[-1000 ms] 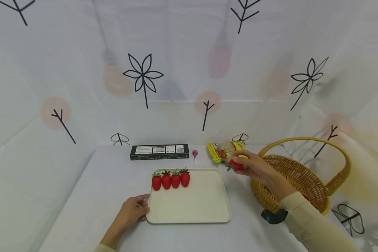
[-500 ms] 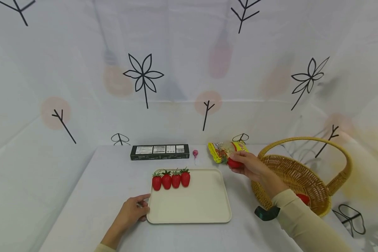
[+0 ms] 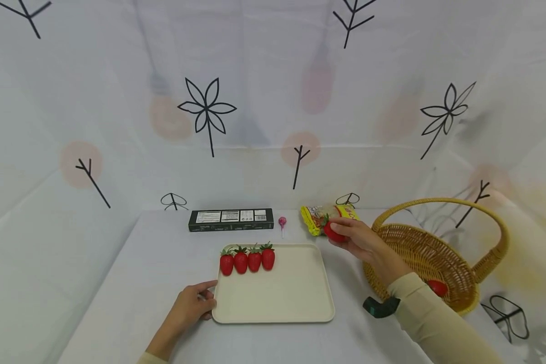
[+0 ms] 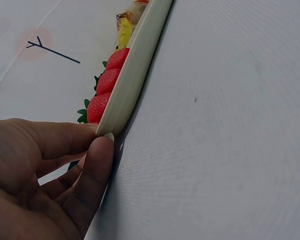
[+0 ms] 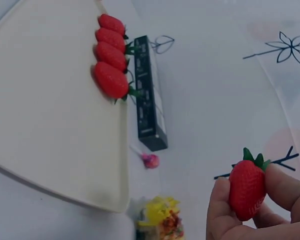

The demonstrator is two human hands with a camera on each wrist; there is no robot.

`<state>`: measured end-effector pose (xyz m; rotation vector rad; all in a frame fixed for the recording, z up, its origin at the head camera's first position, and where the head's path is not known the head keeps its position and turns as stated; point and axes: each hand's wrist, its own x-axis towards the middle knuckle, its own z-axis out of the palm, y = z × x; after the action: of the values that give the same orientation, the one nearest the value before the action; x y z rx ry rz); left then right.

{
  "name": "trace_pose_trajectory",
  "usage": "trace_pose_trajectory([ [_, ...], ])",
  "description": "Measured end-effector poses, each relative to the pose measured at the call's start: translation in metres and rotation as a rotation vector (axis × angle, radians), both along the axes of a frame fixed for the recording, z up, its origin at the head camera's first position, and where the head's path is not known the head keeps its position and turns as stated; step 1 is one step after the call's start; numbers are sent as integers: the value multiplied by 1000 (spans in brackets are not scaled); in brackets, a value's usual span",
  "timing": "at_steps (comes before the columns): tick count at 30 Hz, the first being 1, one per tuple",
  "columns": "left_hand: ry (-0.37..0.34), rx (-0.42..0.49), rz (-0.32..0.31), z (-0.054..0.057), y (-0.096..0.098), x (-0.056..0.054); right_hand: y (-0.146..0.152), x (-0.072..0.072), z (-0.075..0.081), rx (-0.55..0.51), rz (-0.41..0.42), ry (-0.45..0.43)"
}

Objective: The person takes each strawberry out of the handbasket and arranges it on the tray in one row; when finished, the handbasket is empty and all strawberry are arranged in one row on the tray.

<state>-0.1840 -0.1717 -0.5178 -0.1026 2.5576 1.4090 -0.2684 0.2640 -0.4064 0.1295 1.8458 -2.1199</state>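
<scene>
Wicker basket off to right. Tray in middle, left rim pinched in left hand. Right hand hovers just past far right corner, bare surface lying leftward and nearer from there. Strawberry row, 4 across tray's far left, leaves to far rim; left hand sits closer. Held strawberry, pinched by right hand: long axis slanting, leaves up, tipped left in head view.

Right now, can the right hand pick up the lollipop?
Probably not as is: the right hand is pinching a strawberry. The way looks free, though: the lollipop lies uncovered on the table, just beyond the tray, left of the yellow bag.
</scene>
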Motion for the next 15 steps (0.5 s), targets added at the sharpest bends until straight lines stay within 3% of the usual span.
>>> trace_pose_trajectory([
  [8,-1,-9,-7,3,-1,-1,-9,-6,-3,-92,-12,-25],
  [15,-10,-6,-8,1,0,0,-23,-10,-10,12,-80,-63],
])
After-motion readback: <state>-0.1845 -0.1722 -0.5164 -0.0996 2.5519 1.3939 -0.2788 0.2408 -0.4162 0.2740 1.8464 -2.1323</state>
